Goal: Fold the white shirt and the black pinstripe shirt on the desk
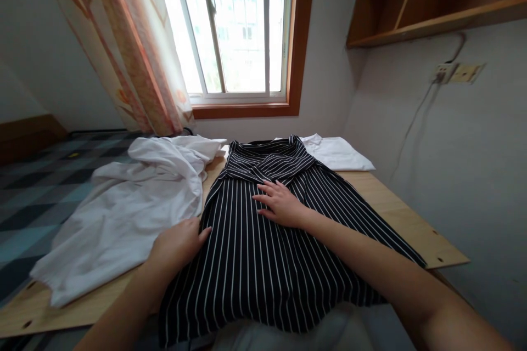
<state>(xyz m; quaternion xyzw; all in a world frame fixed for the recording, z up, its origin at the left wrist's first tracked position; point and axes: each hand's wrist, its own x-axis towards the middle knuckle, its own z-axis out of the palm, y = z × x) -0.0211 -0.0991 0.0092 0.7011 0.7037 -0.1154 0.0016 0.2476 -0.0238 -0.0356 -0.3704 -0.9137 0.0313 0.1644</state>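
A black skirt (247, 241) with thin white stripes lies spread in front of me, its narrow waist toward the window and its wide hem hanging over the near edge. Near the waist, a crossed fold of the same cloth runs over the front. My right hand (282, 204) rests palm down on the middle of the skirt, fingers spread, holding nothing. At the skirt's left edge is my left hand (179, 242), its thumb over the striped cloth and its other fingers mostly hidden by the hand, seemingly pinching the side edge.
A rumpled white garment (135, 214) lies left of the skirt, partly on the wooden board (411, 214). Behind the skirt at right sits a folded white garment (337, 153). A checked bedspread (37, 192) extends at left. Wall shelf (436, 16) and window (242, 27) stand beyond.
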